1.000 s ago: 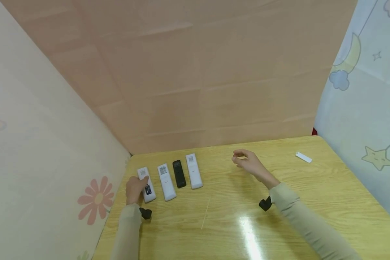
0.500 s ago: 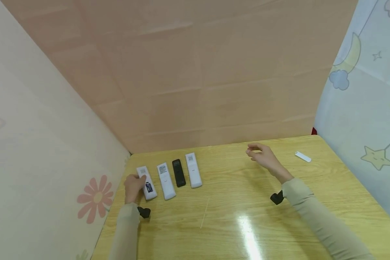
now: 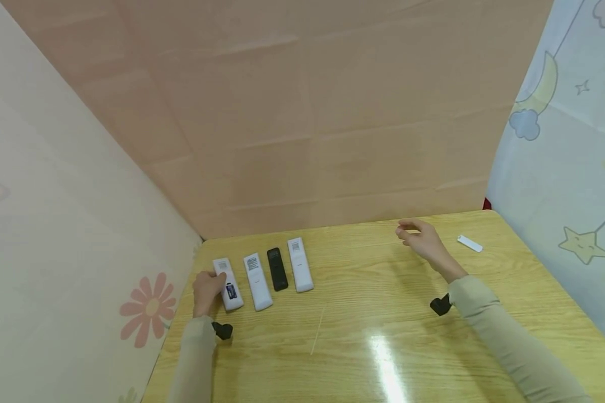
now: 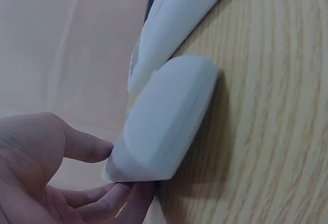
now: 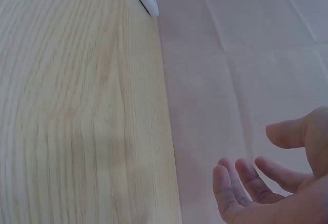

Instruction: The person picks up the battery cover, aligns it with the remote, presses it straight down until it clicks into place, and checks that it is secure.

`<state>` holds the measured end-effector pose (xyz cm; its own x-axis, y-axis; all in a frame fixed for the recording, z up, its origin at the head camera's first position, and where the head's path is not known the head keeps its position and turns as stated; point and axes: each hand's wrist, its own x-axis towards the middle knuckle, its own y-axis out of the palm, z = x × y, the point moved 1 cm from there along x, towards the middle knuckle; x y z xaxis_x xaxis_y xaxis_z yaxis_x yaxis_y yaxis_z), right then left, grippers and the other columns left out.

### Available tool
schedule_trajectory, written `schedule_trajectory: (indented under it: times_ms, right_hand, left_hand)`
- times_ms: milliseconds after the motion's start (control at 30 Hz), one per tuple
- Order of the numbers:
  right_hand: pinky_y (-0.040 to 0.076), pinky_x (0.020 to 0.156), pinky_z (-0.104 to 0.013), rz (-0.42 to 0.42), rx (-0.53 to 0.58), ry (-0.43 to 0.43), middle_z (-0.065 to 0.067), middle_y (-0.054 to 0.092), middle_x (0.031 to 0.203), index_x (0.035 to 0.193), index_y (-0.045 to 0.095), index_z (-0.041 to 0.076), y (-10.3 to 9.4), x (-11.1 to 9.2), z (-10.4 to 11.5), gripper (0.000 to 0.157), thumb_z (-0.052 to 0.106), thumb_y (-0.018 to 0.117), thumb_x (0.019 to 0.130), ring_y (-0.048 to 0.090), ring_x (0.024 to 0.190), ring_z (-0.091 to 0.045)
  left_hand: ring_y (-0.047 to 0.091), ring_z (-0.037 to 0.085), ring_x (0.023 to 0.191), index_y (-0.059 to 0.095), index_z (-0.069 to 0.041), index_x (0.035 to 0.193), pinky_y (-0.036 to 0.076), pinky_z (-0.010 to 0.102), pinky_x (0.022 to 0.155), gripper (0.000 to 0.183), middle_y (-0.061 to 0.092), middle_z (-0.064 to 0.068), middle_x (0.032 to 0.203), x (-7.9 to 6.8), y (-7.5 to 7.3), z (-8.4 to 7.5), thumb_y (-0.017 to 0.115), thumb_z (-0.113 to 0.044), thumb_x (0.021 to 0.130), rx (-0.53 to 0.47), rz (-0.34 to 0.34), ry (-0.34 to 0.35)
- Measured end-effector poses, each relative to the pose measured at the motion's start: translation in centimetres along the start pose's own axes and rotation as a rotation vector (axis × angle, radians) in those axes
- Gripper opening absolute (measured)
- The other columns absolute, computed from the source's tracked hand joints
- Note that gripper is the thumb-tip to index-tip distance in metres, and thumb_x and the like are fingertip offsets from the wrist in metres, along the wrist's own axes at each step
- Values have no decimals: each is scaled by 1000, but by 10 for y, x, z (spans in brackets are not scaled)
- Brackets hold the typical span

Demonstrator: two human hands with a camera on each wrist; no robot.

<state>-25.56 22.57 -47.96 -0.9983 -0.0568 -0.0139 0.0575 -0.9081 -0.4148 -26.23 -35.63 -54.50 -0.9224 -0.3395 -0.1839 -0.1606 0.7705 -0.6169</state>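
My left hand (image 3: 206, 292) grips the leftmost white remote control (image 3: 234, 305), which lies face down with its battery compartment uncovered and dark batteries showing. In the left wrist view, the thumb is on one side of that white remote (image 4: 164, 114) and the fingers curl against the other. My right hand (image 3: 423, 243) hovers over the right part of the table, holding nothing, its fingers loosely bent and thumb apart. To the right of it lies a small white strip like a battery cover (image 3: 470, 243).
Beside the gripped remote lie a second white remote (image 3: 259, 282), a black remote (image 3: 278, 270) and another white remote (image 3: 301, 266), all in a row. The wooden table (image 3: 353, 313) meets a pinkish-brown backdrop behind and a patterned wall on the left.
My right hand has moved rightward, away from the row of remotes and nearer to the white strip. The left hand stays on the leftmost remote, its thumb slightly shifted so more of the batteries shows.
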Motion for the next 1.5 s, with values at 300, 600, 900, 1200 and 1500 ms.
schedule_trajectory:
  times_ms: [300, 600, 900, 1200, 1500]
  right_hand:
    - [52, 91, -53, -57, -119, -18, -23, 49, 141, 147, 45, 3, -9, -1, -4, 55, 37, 51, 105, 54, 121, -44]
    - [54, 87, -55, -99, -210, -19, -25, 52, 139, 145, 47, 1, -22, 2, -19, 55, 39, 49, 106, 55, 120, -48]
    - [52, 90, -57, -92, -198, 33, -27, 47, 141, 148, 43, 0, -34, -1, -36, 55, 35, 48, 107, 51, 124, -50]
    - [49, 94, -60, -163, -211, 32, -31, 48, 143, 143, 48, -5, -46, -6, -57, 53, 32, 48, 106, 50, 125, -51]
    - [46, 96, -64, -230, -246, 45, -34, 49, 140, 141, 49, -7, -61, -10, -71, 48, 26, 44, 107, 47, 126, -52]
  left_hand:
    - [54, 37, 122, 50, 15, 136, 43, 53, 107, 55, 56, 31, 133, 1, -1, 5, 55, -24, 98, -148, 76, -41]
    - [48, 39, 130, 40, 17, 143, 40, 53, 110, 59, 49, 35, 140, 5, -3, 7, 50, -24, 101, -220, 145, -58]
    - [42, 39, 136, 37, 10, 148, 31, 56, 115, 63, 45, 28, 146, -2, -6, 5, 51, -29, 102, -249, 171, -115]
    - [52, 35, 123, 40, 9, 147, 46, 50, 104, 60, 51, 28, 140, -4, -2, -7, 51, -31, 103, -262, 135, -61]
    - [58, 33, 116, 41, 10, 146, 52, 43, 94, 59, 55, 28, 135, -14, 2, -15, 51, -30, 104, -316, 146, -24]
